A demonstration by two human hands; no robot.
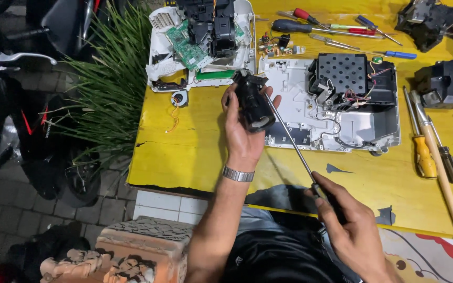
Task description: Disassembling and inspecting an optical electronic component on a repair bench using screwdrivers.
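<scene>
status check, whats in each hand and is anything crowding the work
Left hand grips black lens unit. Right hand holds long screwdriver, tip at the lens unit. Opened white casing lies close behind.

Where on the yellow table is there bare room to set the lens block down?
Bare yellow table lies left of the left hand, below the white housing. A second free strip runs below the open white chassis toward the yellow-handled screwdriver. The far edge is crowded with screwdrivers and black parts.
</scene>
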